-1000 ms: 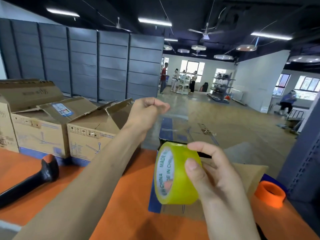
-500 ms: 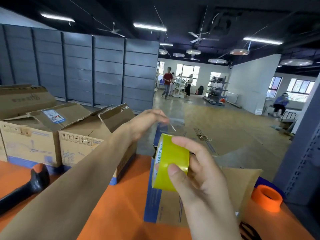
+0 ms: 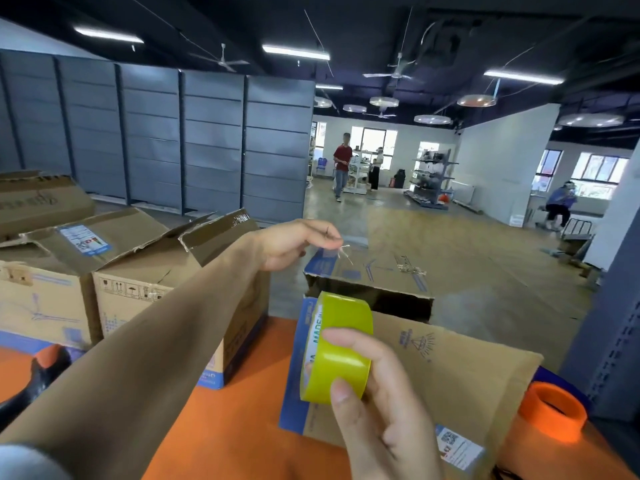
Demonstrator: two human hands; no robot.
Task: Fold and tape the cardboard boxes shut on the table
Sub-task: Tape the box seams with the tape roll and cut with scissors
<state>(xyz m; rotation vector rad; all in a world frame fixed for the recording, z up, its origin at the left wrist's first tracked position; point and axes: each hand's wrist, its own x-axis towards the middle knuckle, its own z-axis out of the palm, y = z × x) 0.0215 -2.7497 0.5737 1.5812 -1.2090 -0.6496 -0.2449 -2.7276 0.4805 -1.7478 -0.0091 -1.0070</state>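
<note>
Right hand (image 3: pixel 377 403) grips the roll (image 3: pixel 337 344), thumb and fingers curled round its rim, just above the box (image 3: pixel 450 368) on the orange table (image 3: pixel 242 427). The box's far flap (image 3: pixel 374 273) stands open with a dark gap below it, so the seam is not yet closed. Left hand (image 3: pixel 298 244) pinches the tape end (image 3: pixel 341 251) over that flap. The clear strip between hand and roll is barely visible.

Hazards:
- Slack in the strip would let it twist and stick to itself.
- Tape laid before the flap is folded flat would seal in a gap.
- A weak pinch could lose the end, which would snap back onto the roll.
- The left sleeve (image 3: pixel 156 341) passes close to the open boxes (image 3: pixel 145 271) at left and may catch a flap.
</note>
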